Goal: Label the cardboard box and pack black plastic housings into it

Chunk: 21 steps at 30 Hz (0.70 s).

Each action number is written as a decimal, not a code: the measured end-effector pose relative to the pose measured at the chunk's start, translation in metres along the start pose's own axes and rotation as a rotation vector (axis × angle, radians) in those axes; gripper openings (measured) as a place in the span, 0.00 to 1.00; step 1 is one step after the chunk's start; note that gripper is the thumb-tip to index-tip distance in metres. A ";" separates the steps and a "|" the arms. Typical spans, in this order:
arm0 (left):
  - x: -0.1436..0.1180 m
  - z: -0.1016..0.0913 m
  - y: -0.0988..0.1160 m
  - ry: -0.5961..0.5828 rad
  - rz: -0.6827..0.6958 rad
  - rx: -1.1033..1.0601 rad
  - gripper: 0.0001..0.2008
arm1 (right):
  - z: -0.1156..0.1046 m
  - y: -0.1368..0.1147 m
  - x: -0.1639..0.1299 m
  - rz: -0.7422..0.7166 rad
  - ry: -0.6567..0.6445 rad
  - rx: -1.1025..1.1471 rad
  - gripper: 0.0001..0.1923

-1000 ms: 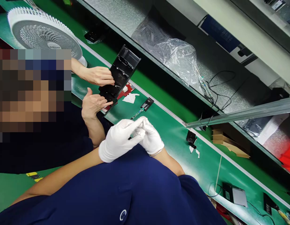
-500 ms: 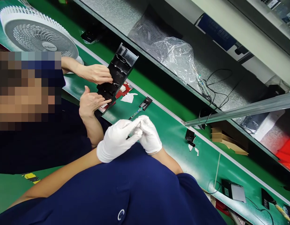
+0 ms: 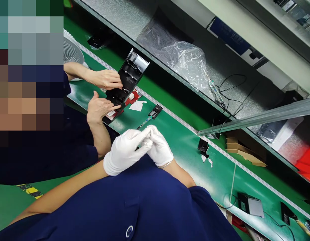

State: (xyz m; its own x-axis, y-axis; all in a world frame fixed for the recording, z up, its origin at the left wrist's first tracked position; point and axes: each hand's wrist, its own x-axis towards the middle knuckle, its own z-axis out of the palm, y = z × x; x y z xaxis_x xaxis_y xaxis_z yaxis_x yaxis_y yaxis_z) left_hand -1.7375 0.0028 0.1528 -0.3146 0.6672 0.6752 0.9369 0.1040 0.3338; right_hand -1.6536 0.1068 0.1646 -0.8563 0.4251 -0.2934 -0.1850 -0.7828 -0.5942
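Both my hands wear white gloves and meet fingertip to fingertip in front of my chest, above the near edge of the green bench. My left hand (image 3: 127, 150) is pinched closed, thumb and forefinger pointing right. Against it, my right hand (image 3: 160, 147) is closed with its fingers bent inward. Anything between the fingertips is too small and covered to make out. Just beyond the hands, a slim patterned strip or pen-like piece (image 3: 144, 122) lies on the bench, one end at a small black rectangular part (image 3: 155, 111).
To the left, a co-worker's bare hands (image 3: 107, 79) hold a long black plastic housing (image 3: 131, 72). White scraps (image 3: 137, 105) and a red sheet lie near it. A black part (image 3: 203, 146) sits to the right. Behind stands a shelf with a clear plastic bag (image 3: 186, 62) and a metal post (image 3: 257, 115).
My gloved hands stay pinched together with hardly any movement. The co-worker's black housing has shifted slightly to the right.
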 end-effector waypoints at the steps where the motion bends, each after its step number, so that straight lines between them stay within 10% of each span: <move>1: 0.000 0.000 0.000 -0.001 -0.004 0.000 0.15 | 0.001 0.000 0.000 0.019 0.007 0.013 0.16; 21: 0.009 -0.006 0.002 -0.017 -0.045 -0.047 0.14 | 0.011 -0.007 -0.002 0.122 0.026 0.125 0.21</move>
State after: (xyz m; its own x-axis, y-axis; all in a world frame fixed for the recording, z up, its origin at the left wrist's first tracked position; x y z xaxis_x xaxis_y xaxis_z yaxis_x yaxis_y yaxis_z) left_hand -1.7393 0.0048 0.1637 -0.3529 0.6750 0.6479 0.9136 0.0992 0.3943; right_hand -1.6559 0.1067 0.1775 -0.8635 0.3339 -0.3780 -0.1405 -0.8790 -0.4556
